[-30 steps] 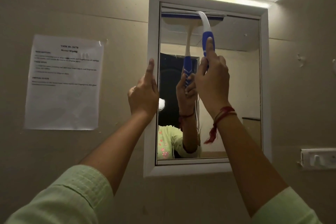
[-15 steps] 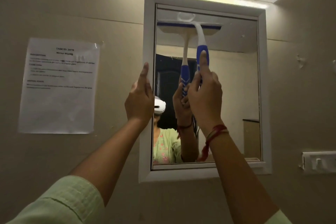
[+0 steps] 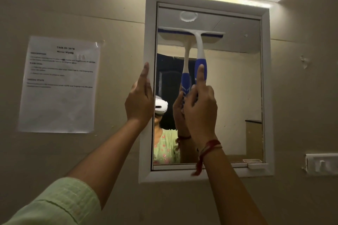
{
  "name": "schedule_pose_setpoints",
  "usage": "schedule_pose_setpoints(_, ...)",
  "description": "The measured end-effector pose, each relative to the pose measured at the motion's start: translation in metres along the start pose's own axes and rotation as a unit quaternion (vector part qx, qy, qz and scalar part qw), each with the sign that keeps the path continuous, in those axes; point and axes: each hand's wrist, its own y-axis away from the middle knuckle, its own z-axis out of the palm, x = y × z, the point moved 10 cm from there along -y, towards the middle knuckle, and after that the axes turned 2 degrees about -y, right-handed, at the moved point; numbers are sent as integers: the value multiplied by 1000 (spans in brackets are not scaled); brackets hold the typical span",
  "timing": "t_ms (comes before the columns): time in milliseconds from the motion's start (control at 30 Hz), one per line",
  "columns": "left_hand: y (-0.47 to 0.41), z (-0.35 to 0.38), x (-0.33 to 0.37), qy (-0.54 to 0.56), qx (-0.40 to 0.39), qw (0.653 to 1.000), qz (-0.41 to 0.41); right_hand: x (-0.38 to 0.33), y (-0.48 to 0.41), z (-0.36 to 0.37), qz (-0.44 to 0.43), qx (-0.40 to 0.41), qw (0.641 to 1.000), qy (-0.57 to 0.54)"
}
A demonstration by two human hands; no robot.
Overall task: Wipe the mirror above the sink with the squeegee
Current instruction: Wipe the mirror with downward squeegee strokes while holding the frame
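**Squeegee pull down the mirror, upper left**

Right hand [image 3: 200,109] was closed round the blue grip of the squeegee [image 3: 199,49], index finger laid straight up the handle. The blade sat flat on the glass of the mirror [image 3: 234,97] in its upper part, left end touching the inner frame edge, right end well short of the right side. Left hand [image 3: 140,102] was open, fingers up, pressed flat vs. the white frame [image 3: 147,33] on the left, steadying it.

Doing the step well, as a judgement: keep the blade level w/ even pressure across its width, pull straight down in one run to the bottom rail w/o lifting, left hand holding the frame so it doesn't swing. The right strip of glass looked uncovered by this pass, so a 2nd overlapping pull would prob. be needed. A round smudge [image 3: 188,16] sat above the blade.

Writing: a paper sheet [image 3: 58,86] taped to the wall left of the mirror read "TASK ID: 2078" and "Mirror Wiping"; smaller text too blurred to read. No brand visible on the squeegee.
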Motion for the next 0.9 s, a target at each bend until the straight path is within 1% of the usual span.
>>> schedule_pose_setpoints(100,0,-1,0,-6,6,1000,-2,5,35,-4,-2,-23,1000,8)
schedule_pose_setpoints(167,0,-2,-1,-5,15,1000,-3,3,43,-9,-10,-27,1000,-2)
schedule_pose_setpoints(267,1,-5,1,-13,25,1000,0,-4,18,-13,-5,-9,1000,-27)
schedule_pose_setpoints(367,2,-6,2,-9,28,1000,-2,-8,-4,-12,13,-2,1000,-28)
schedule_pose_setpoints(500,3,-8,2,-14,31,999,0,-1,29,-13,12,-28,999,-18)
schedule_pose_setpoints(600,3,-8,1,-13,35,999,-2,-2,54,-17,-4,-39,999,-9)
schedule_pose_setpoints(700,3,-9,2,-9,40,999,-1,-6,33,-23,-15,-22,1000,-11)
schedule_pose_setpoints(800,4,-11,3,-13,45,999,1,-8,12,-23,-5,-4,1000,-13)
schedule_pose_setpoints(900,3,-10,2,-16,43,999,-1,-5,29,-19,-2,-20,1000,-6)
